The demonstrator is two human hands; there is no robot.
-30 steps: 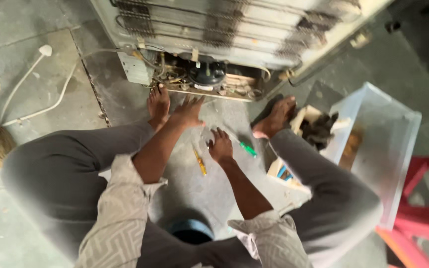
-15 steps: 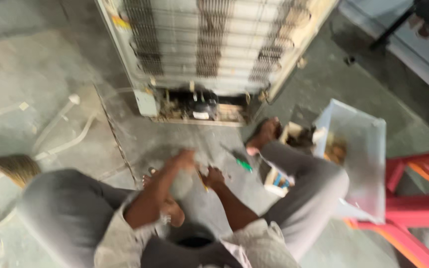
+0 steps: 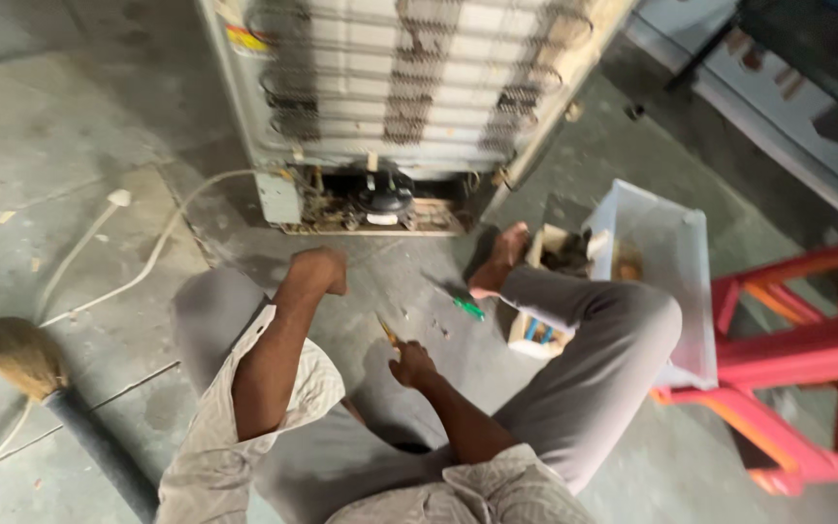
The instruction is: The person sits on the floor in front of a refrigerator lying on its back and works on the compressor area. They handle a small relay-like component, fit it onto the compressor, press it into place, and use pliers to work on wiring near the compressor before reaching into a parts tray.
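Note:
I sit on the concrete floor behind a refrigerator (image 3: pixel 409 87); its black compressor (image 3: pixel 383 192) sits in the open bottom bay. My left hand (image 3: pixel 322 270) is curled into a fist above my left knee, with nothing visible in it. My right hand (image 3: pixel 411 365) is low between my legs, its fingers closed around a yellow-handled screwdriver (image 3: pixel 387 331) that sticks out up and to the left. A green-handled screwdriver (image 3: pixel 467 309) lies on the floor beside my bare right foot (image 3: pixel 497 264).
A clear plastic bin (image 3: pixel 676 291) and a small box of tools (image 3: pixel 535 335) stand to the right of my right leg. Beyond them is a red plastic stool (image 3: pixel 807 359). A broom (image 3: pixel 12 354) and a white cable with a plug (image 3: pixel 118 199) lie at the left.
The view has tilted up toward the refrigerator. My left hand came off the floor by the compressor bay and closed into a fist. My right hand dropped nearer my body at the yellow screwdriver.

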